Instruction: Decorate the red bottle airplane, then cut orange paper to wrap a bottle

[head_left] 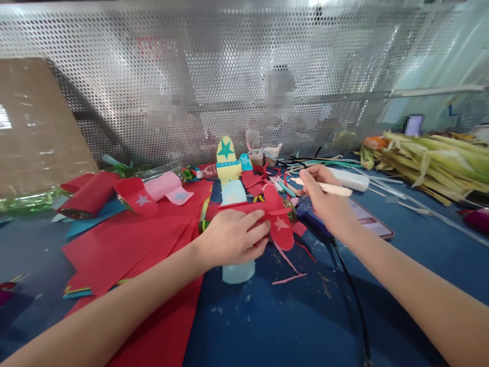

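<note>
My left hand [237, 237] lies over a bottle wrapped in red paper [244, 208], fingers curled across it and holding it on the table. Green ends of the bottle show at both sides. A red paper piece with a pale star [280, 224] is at its right end. Light blue paper [235, 193] sticks out above and below the bottle. My right hand [323, 196], raised to the right of the bottle, pinches a cream pen-shaped tool [336, 189], its narrow end toward the left. Beneath that hand are a dark blue device with a black cord [313, 216] and a phone [370, 219].
Red paper sheets [114, 250] spread at left, near a red-wrapped bottle [89, 196] and a cardboard panel [38, 122]. A yellow paper piece with a green star [226, 158] stands behind. Corn husks [431, 158] pile at right. Perforated metal mesh [229, 66] rises at the back.
</note>
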Action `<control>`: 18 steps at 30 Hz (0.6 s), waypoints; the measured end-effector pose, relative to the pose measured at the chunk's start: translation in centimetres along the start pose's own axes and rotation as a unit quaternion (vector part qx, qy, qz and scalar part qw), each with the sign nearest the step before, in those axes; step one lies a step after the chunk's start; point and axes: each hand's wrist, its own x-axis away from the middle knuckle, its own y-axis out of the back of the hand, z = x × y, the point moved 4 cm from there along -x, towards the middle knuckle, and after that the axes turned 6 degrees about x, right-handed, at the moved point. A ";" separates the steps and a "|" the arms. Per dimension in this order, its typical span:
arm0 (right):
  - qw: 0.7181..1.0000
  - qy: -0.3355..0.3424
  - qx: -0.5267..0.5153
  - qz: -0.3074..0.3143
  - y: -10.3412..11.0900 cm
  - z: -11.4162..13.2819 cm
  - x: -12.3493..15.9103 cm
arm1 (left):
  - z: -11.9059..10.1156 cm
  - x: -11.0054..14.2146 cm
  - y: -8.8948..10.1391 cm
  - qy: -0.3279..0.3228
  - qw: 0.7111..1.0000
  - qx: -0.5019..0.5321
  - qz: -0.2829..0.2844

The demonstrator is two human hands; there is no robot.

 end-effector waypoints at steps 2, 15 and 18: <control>0.999 -0.015 -0.012 0.029 -0.4 -0.4 0.1 | -0.3 0.0 0.3 -0.005 1.000 0.021 -0.011; 0.993 -0.060 -0.019 0.096 -1.4 -1.1 0.4 | 1.6 -0.2 0.4 0.210 0.972 0.010 0.104; 0.993 -0.071 -0.025 0.089 -1.4 -1.0 0.5 | 1.8 -0.3 0.5 0.232 0.959 0.031 0.160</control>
